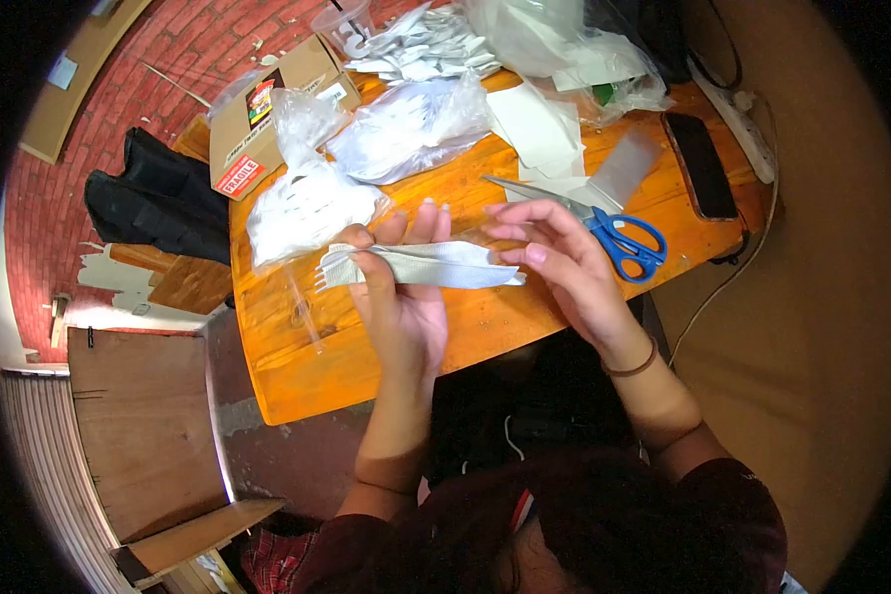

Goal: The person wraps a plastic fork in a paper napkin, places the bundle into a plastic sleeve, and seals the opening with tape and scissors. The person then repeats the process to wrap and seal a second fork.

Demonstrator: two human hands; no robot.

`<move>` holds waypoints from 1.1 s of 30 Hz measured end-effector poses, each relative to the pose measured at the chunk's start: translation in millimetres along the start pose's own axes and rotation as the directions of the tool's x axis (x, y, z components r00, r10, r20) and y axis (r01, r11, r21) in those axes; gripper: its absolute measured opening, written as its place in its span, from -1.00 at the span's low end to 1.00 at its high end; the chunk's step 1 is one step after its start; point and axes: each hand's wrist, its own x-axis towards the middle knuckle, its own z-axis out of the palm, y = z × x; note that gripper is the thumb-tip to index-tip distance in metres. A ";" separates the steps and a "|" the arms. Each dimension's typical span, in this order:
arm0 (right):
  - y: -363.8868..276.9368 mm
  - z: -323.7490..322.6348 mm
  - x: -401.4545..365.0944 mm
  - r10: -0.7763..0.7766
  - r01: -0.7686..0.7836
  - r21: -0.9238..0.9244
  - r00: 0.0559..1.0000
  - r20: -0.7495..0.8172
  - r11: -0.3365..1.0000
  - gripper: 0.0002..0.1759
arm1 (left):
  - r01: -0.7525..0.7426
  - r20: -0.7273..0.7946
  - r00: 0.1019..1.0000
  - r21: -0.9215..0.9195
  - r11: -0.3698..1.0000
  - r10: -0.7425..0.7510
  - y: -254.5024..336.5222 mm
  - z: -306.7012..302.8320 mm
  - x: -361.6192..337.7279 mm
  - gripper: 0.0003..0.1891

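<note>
A folded pale strip (pixel 436 265) with fine stripes and a toothed, fringe-like left end lies across my left hand (pixel 404 317). The left thumb presses on its front while the fingers support it from behind. My right hand (pixel 574 267), a brown band round its wrist, has its thumb and curled fingers at the strip's right end. Behind the right hand rest blue-handled scissors (pixel 636 247), their blades pointing left. Past the left fingertips sits a clear plastic bag (pixel 312 208) filled with white pieces.
On the wooden table (pixel 307 381) are another filled bag (pixel 411 129), a heap of white packets (pixel 421 45), white sheets (pixel 537 129), a phone (pixel 700 163) and a cardboard box (pixel 277 109). A plastic cup (pixel 345 25) stands at the back. A cable (pixel 762 223) hangs at the right.
</note>
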 end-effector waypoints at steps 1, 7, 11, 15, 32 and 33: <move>-2.0 -0.1 0.9 0.047 -0.047 0.012 0.998 0.048 0.999 -0.67 | -0.009 0.003 1.000 0.014 1.000 0.009 -0.7 1.5 1.2 -0.78; -6.3 1.2 8.3 0.338 -0.349 0.031 0.924 0.179 0.937 -0.74 | 0.012 0.032 0.999 0.173 0.985 -0.018 0.9 2.9 4.7 -0.77; -4.9 -0.8 8.8 0.326 -0.299 -0.147 0.919 0.220 0.943 -0.84 | 0.095 -0.010 0.995 0.137 0.986 -0.095 1.7 1.4 4.4 -0.76; -8.2 -0.1 4.8 0.202 -0.161 -0.257 0.969 0.141 0.953 -0.90 | 0.139 -0.101 0.987 0.145 0.980 -0.125 4.6 -6.1 6.2 -0.79; -20.5 -1.4 9.2 0.373 -0.331 -0.197 0.896 0.242 0.923 -0.73 | 0.313 0.199 0.907 0.274 0.909 -0.372 -3.3 7.6 6.5 -0.68; -19.8 -1.8 8.9 0.355 -0.313 -0.194 0.902 0.247 0.930 -0.74 | 0.325 0.197 0.905 0.249 0.912 -0.377 -3.2 6.1 7.2 -0.69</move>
